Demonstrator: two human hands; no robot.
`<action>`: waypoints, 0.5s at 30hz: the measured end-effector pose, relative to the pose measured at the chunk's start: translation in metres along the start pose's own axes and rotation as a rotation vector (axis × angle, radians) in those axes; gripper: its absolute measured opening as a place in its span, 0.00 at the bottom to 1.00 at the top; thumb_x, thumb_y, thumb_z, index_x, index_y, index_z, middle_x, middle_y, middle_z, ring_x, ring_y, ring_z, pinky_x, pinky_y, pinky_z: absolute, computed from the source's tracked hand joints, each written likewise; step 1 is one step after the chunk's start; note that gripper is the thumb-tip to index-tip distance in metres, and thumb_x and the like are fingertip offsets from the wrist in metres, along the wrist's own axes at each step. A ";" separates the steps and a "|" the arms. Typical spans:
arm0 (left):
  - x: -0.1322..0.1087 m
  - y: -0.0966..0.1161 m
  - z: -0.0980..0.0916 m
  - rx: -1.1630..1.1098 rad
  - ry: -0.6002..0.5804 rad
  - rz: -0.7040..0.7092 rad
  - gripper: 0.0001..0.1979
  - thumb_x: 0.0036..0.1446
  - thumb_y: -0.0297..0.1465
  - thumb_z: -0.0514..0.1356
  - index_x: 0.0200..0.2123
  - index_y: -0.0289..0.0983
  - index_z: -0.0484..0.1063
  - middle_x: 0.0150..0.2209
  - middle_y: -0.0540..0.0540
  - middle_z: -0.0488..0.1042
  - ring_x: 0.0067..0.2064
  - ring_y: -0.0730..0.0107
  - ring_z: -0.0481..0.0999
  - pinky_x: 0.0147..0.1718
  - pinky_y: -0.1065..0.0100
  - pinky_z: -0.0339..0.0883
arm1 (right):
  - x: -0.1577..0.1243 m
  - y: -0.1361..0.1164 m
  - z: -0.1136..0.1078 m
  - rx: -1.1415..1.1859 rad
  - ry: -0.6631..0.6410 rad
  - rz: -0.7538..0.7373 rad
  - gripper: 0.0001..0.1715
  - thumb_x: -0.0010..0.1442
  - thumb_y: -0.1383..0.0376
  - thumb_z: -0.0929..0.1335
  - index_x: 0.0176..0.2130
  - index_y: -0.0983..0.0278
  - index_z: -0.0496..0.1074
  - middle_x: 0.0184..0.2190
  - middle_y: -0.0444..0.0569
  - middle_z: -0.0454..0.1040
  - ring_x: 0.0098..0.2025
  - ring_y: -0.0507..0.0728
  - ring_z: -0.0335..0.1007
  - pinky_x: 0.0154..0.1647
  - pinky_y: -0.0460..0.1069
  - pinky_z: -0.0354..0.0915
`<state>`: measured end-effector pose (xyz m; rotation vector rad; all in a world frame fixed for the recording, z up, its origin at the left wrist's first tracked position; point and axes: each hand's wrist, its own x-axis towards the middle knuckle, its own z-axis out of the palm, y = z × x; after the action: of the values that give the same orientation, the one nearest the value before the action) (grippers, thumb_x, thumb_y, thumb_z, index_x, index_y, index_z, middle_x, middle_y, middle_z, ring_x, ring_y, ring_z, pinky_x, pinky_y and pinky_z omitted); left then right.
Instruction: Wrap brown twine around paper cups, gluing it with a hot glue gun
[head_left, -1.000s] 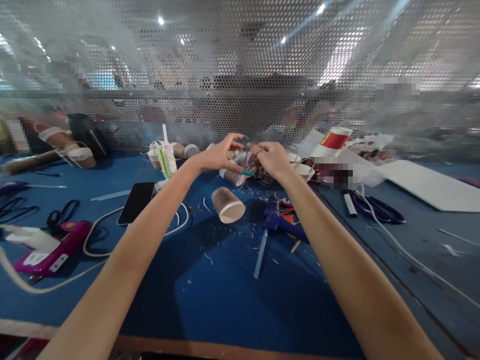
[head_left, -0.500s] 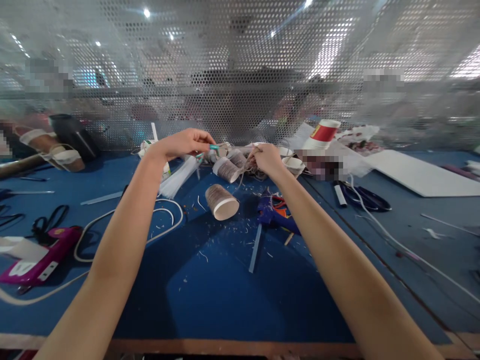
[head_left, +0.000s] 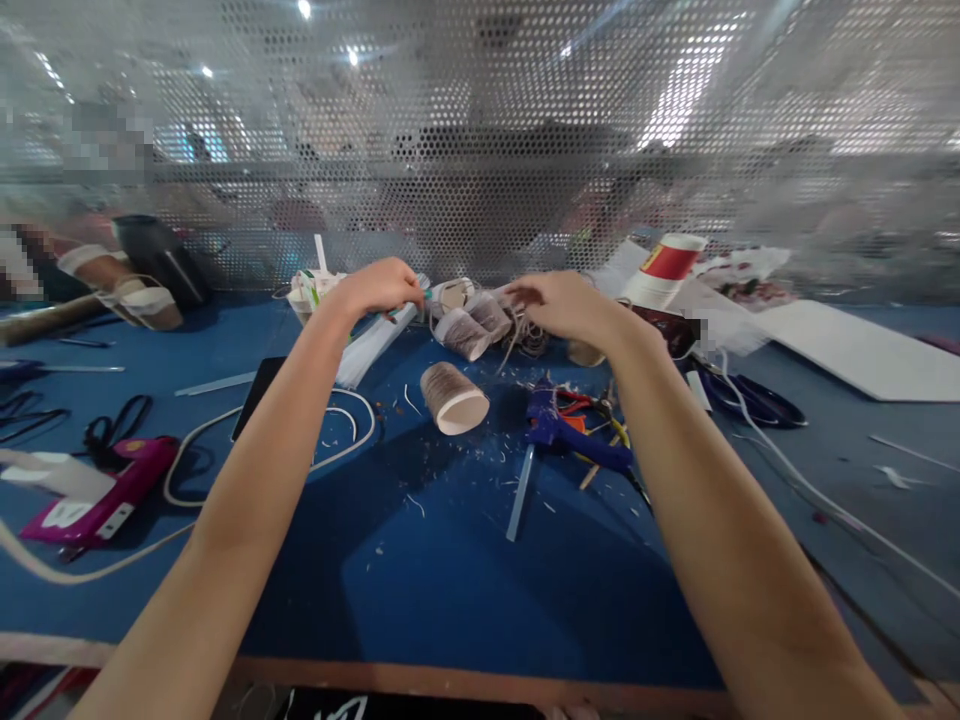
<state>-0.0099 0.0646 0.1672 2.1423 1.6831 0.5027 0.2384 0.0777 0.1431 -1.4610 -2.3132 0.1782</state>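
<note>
My left hand (head_left: 386, 287) is closed at the back of the table, fingers curled around a small teal item (head_left: 428, 294) whose kind is mostly hidden. Just below it lies a bundle of clear white sticks (head_left: 375, 345). My right hand (head_left: 559, 300) is open, its fingers bent loosely over a tangle of brown twine (head_left: 531, 338); nothing shows in its grasp. Between my hands, twine-wrapped paper cups (head_left: 463, 334) lie on their sides. Nearer to me, one more twine-wrapped cup (head_left: 454, 398) rests on its side, its mouth facing me.
A blue hot glue gun (head_left: 562, 430) lies beside pliers (head_left: 581, 402) right of centre. At left are a magenta device (head_left: 112, 495) and a white cable (head_left: 367, 425). A red-and-white cup (head_left: 667, 270), dark blue scissors (head_left: 761, 400) and a white board (head_left: 862, 350) occupy the right.
My right hand has let go of the strand it pinched and opened, shifting slightly right. My left hand stays near the cups, still closed. The view has turned slightly left.
</note>
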 end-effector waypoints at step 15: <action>-0.007 0.017 0.013 -0.026 0.058 0.095 0.08 0.54 0.26 0.58 0.26 0.34 0.76 0.16 0.55 0.60 0.19 0.78 0.57 0.25 0.70 0.50 | 0.028 0.024 0.065 0.506 0.255 0.085 0.13 0.67 0.63 0.64 0.40 0.69 0.75 0.38 0.50 0.78 0.37 0.55 0.75 0.39 0.52 0.72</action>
<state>0.0093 0.0527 0.1644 2.2167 1.6015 0.6165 0.2225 0.1202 0.0832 -1.2368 -1.8288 0.5261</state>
